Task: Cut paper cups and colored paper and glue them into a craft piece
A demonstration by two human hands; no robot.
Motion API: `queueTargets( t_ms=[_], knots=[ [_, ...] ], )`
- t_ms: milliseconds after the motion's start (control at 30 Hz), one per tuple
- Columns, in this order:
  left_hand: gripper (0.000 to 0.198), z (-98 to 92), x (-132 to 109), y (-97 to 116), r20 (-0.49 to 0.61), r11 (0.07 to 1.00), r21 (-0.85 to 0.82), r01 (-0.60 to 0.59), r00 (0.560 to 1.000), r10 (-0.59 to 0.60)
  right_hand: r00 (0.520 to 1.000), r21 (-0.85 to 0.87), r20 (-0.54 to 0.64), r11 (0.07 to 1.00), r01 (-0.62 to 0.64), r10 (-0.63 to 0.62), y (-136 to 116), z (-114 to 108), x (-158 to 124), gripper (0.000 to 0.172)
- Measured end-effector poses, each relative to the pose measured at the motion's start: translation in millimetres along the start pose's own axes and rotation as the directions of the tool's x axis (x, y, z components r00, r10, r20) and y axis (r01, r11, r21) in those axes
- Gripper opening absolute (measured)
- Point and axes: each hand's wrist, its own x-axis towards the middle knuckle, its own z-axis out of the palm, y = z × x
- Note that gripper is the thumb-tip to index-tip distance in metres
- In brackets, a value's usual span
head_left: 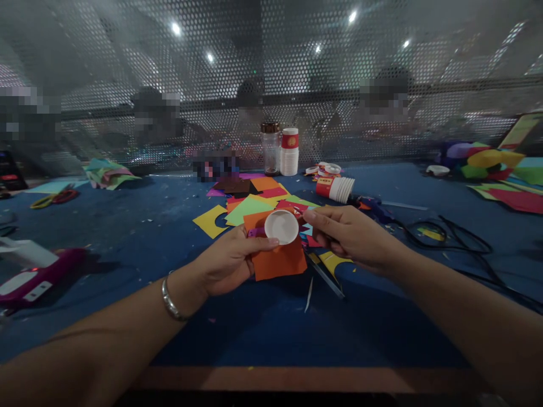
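Note:
My left hand point(229, 263) is closed round an orange paper sheet point(280, 261) and a purple pen-like thing point(255, 232), its thumb pressed on the rim of a white paper cup point(282, 226). The cup's round bottom faces me. My right hand point(348, 234) pinches the cup from the right, fingers curled. A metal bracelet point(172, 302) sits on my left wrist. Both hands hover just above the blue table point(127, 237).
Coloured paper pieces point(250, 206) lie behind the hands. A stack of cups point(289, 151) and a jar point(270, 148) stand at the back; another cup stack point(337, 189) lies on its side. Black cables point(449, 237) run right, scissors point(53, 198) and a purple glue gun point(40, 274) left. People sit behind a mesh screen.

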Motion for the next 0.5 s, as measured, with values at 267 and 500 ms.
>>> queueTargets(
  t_ms=[267, 500],
  knots=[
    [0.022, -2.3, -1.3, -0.4, 0.027, 0.999, 0.043, 0.004, 1.000, -0.005, 0.994, 0.043, 0.054, 0.994, -0.101, 0.099, 0.2, 0.8, -0.5, 0.041],
    [0.021, -1.3, -2.2, -1.0, 0.022, 0.998, 0.052, 0.034, 0.999, -0.035, 0.994, 0.086, 0.067, 0.992, -0.097, 0.091, 0.1, 2.6, -0.8, 0.048]
  ],
)
